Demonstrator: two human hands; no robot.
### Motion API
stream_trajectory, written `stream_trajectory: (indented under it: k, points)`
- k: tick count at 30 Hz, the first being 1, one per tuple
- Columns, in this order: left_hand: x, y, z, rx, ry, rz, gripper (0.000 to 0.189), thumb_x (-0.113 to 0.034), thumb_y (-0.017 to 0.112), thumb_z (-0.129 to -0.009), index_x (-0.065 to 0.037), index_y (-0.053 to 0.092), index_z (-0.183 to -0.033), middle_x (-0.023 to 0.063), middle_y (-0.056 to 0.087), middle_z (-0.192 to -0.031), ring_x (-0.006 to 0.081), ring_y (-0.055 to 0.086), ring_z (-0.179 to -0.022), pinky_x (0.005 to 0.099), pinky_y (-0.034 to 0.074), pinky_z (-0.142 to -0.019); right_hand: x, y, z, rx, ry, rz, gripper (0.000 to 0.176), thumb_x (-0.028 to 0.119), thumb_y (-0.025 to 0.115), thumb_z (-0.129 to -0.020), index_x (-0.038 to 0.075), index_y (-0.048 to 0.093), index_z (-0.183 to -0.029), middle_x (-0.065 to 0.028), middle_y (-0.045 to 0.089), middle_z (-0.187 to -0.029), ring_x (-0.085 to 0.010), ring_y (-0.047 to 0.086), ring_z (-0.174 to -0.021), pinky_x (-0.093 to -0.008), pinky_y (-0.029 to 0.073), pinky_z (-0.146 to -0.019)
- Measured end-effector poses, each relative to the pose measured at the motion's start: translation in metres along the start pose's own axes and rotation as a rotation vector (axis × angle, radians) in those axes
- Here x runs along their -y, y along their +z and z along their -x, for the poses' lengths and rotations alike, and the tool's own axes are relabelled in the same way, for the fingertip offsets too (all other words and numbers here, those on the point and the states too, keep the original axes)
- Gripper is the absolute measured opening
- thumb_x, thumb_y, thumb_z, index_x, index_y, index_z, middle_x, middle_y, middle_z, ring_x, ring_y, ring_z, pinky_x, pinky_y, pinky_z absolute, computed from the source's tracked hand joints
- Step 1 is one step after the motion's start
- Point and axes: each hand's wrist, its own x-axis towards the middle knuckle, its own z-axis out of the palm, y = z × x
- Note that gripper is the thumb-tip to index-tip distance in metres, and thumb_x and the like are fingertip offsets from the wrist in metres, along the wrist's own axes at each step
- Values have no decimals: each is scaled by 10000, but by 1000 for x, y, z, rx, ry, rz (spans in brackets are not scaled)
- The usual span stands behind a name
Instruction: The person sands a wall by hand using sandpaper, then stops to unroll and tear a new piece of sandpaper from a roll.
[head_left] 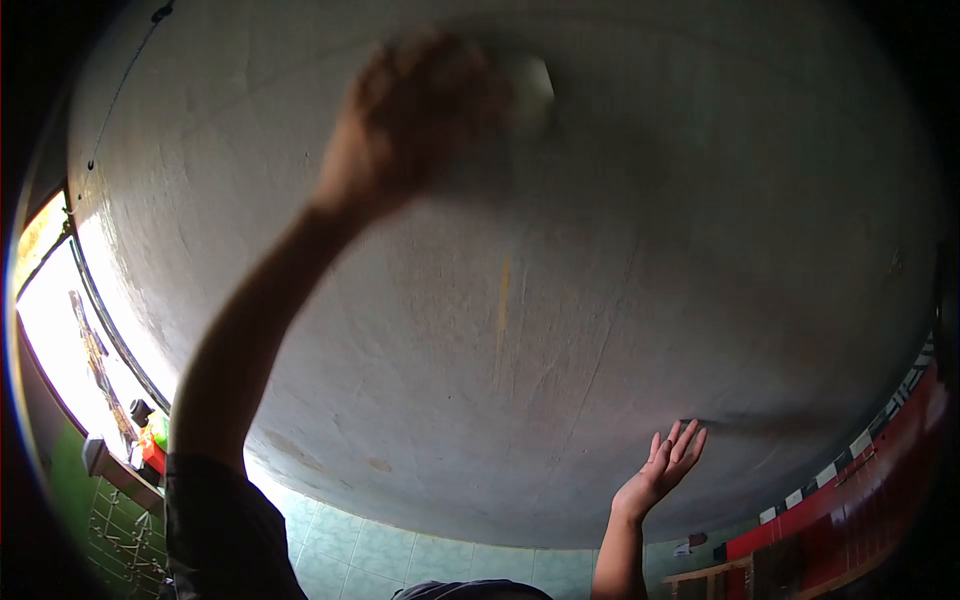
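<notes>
My left hand [425,115] is raised high against a large grey wall [560,250], blurred by motion. Beside its fingers is a pale, whitish object [533,95]; whether the fingers hold it is too blurred to tell. Lower on the right, my right hand [663,470] is held up with its fingers spread, its fingertips at or close to the wall surface. Nothing shows in it. A short yellow streak [504,295] marks the wall between the two hands.
A bright window [75,330] and a wire rack [125,530] stand at the left. Pale green tiles [370,550] cover the floor along the bottom. A red surface [840,510] and a wooden frame [710,578] are at the lower right. A cord [125,85] hangs at the upper left.
</notes>
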Motion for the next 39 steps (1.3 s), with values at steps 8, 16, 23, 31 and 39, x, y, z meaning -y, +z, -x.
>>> stream_trajectory:
  k: [8, 16, 23, 31, 39]
  points:
    - [-78, -24, 53, 272, 397, 301, 530, -309, 743, -904, -371, 563, -1399, -83, 509, -1507, 119, 343, -1482, 519, 172, -1276, -20, -11, 2, -33, 37, 75, 678, 190, 483, -1034, 12, 142, -1592, -192, 271, -1646, -331, 344, -1490, -427, 326, -1200]
    - [2, 10, -20, -23, 74, 7, 620, -244, 780, -852, -393, 552, -1409, -73, 482, -1534, 206, 301, -1509, 539, 277, -1226, 6, -4, 10, -37, -38, 30, 667, 189, 465, -1038, -10, 140, -1585, -202, 277, -1642, -345, 352, -1484, -422, 327, -1195]
    - [-107, -26, 95, 307, 830, 107, 608, -378, 634, -971, -381, 370, -1519, -96, 360, -1601, 163, 282, -1517, 484, 169, -1295, 10, -14, 24, -17, -86, 77, 652, 191, 445, -1031, 27, 157, -1593, -149, 298, -1646, -351, 326, -1499, -459, 303, -1210]
    - [17, -4, -23, -10, 123, 124, 493, -235, 756, -876, -424, 614, -1309, -151, 510, -1498, 162, 355, -1483, 506, 244, -1265, 16, 16, 31, 79, -221, 72, 638, 201, 468, -1036, -8, 182, -1567, -208, 351, -1607, -359, 342, -1486, -498, 316, -1197]
    - [-79, -41, 112, 340, 483, 533, 592, -312, 802, -798, -366, 596, -1350, -156, 528, -1481, 142, 414, -1446, 487, 212, -1287, 23, 97, 46, 301, -678, 229, 476, 145, 582, -993, -15, 473, -1428, -262, 359, -1585, -514, 258, -1483, -606, 295, -1177]
